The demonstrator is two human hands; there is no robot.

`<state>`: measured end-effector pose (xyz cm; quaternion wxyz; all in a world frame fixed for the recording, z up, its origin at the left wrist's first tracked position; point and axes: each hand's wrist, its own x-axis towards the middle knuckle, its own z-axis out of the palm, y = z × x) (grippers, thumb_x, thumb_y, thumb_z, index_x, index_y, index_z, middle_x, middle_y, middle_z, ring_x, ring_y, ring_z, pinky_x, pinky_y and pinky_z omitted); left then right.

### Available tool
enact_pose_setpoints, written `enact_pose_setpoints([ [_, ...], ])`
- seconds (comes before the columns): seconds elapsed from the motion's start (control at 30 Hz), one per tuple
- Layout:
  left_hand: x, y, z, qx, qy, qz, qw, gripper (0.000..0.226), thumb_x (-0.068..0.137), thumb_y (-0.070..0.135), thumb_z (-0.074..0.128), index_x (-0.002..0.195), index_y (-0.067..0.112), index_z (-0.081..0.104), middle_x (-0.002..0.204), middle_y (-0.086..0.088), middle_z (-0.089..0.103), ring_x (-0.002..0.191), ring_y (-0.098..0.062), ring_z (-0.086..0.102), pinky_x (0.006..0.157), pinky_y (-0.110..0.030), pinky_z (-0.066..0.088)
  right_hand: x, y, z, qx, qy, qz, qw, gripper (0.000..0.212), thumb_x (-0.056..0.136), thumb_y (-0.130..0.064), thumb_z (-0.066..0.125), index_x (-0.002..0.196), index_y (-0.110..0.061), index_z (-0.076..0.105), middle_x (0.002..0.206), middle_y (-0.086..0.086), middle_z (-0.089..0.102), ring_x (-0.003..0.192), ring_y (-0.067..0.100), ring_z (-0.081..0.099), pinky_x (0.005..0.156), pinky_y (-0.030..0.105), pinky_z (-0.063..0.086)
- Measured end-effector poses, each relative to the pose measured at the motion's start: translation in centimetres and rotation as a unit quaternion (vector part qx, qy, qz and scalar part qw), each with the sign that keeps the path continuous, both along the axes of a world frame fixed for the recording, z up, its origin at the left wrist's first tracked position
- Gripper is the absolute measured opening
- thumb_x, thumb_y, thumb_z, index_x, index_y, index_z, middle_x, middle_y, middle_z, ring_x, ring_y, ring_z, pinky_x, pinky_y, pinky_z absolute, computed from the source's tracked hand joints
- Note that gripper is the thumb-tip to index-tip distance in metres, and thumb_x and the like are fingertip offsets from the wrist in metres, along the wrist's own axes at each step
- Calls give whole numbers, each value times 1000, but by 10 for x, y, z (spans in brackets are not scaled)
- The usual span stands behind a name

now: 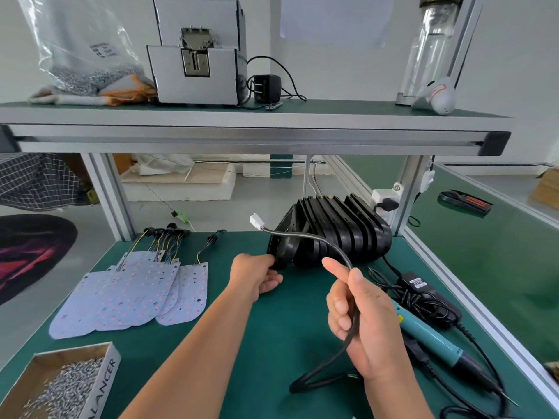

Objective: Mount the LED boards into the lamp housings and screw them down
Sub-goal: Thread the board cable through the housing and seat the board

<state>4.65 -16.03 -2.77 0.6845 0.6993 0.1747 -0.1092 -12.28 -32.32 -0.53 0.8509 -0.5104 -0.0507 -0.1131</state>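
Well, both hands are busy over the green bench (pixel 272 343). The left hand (pixel 257 275) reaches forward, fingers curled onto the lower edge of the nearest housing (pixel 283 252), the front one in a row of black lamp housings (pixel 348 228) standing on edge at the back of the bench. The right hand (pixel 360 316) is closed round a black cable (pixel 302 234), thumb up and pinching it against the fingers. The cable arcs up and left in front of the housings to a white connector (pixel 256 221) held in the air, and below the hand it drops into a loop on the mat.

The LED boards (pixel 130 294) lie fanned and overlapping on the left of the bench, well apart from the housings, their coloured wires trailing toward the back. An open box of screws (pixel 60 388) sits at the near left corner. To the right of the right hand lies a teal electric screwdriver (pixel 429 337), tip pointing toward the near right, beside a black power adapter (pixel 423 288) and its tangled cord. Up on the shelf (pixel 332 116) stand a grey screw feeder (pixel 196 71) and a clear bag of screws (pixel 84 55).
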Motion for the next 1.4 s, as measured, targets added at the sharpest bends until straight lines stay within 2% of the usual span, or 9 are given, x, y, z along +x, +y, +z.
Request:
enact_pose_setpoints([
  [0.23, -49, 58, -5, -12, -40, 60, 997, 6, 91, -1, 62, 93, -4, 67, 90, -22, 79, 75, -32, 79, 54, -33, 62, -1, 5, -1, -157, 30, -5, 987, 42, 95, -37, 60, 75, 0, 62, 65, 16, 45, 48, 22, 37, 52, 35, 38],
  [0.4, -98, 90, -11, 43, -93, 82, 991, 22, 82, 10, 59, 95, 22, 72, 86, 0, 79, 79, -24, 78, 60, -39, 66, 0, 15, -5, -187, 48, -15, 981, 35, 95, -33, 55, 123, -35, 76, 68, 11, 45, 52, 21, 37, 49, 34, 30],
  [0.53, -123, 101, -5, 59, -139, 77, 986, 21, 73, 32, 56, 87, 40, 70, 83, 10, 77, 84, -25, 76, 69, -46, 68, -2, 21, -6, -239, 22, -58, 969, 39, 96, -41, 53, 131, -43, 70, 65, 5, 42, 56, 18, 36, 50, 35, 29],
  [0.7, -133, 103, -8, 124, -176, 57, 975, 34, 78, 55, 60, 91, 24, 65, 83, -9, 73, 80, -37, 68, 76, -56, 61, -4, 24, -7, -266, 9, -81, 960, 42, 96, -48, 53, 135, -47, 67, 66, 0, 43, 59, 18, 38, 53, 37, 34],
  [0.8, -132, 103, -5, 191, -191, 45, 962, 31, 80, 62, 55, 80, 31, 58, 63, 6, 61, 57, -18, 53, 62, -39, 47, -5, 24, -5, -269, 1, -77, 960, 42, 96, -47, 54, 136, -46, 67, 67, 1, 42, 60, 17, 38, 53, 31, 37],
  [0.9, -129, 103, -6, 207, -188, 49, 959, 32, 90, 53, 56, 81, 23, 57, 66, 1, 61, 62, -26, 54, 61, -38, 43, -5, 24, -3, -248, 7, -63, 967, 38, 97, -41, 56, 132, -42, 71, 65, 3, 40, 57, 15, 36, 51, 24, 36],
  [1.0, -123, 105, -9, 214, -180, 53, 959, 30, 93, 45, 58, 73, 24, 47, 55, 12, 47, 48, -10, 39, 55, -34, 34, -4, 20, -3, -191, 27, -49, 980, 34, 100, -26, 56, 125, -33, 77, 62, 5, 38, 53, 15, 32, 47, 25, 32],
  [1.17, -118, 107, -15, 199, -135, -19, 970, 26, 85, 46, 59, 78, 23, 69, 68, -1, 68, 48, -10, 65, 52, -41, 64, -2, 8, -4, -96, 24, -48, 994, 34, 95, -19, 55, 119, -16, 80, 56, 5, 36, 45, 14, 28, 44, 22, 26],
  [1.4, -124, 103, -12, 386, -163, -87, 904, 39, 99, 48, 56, 80, 14, 62, 71, -8, 65, 70, -30, 66, 56, -38, 53, 5, 14, -7, -90, 12, -74, 993, 34, 99, -31, 57, 126, -24, 76, 65, 4, 40, 51, 17, 32, 47, 24, 31],
])
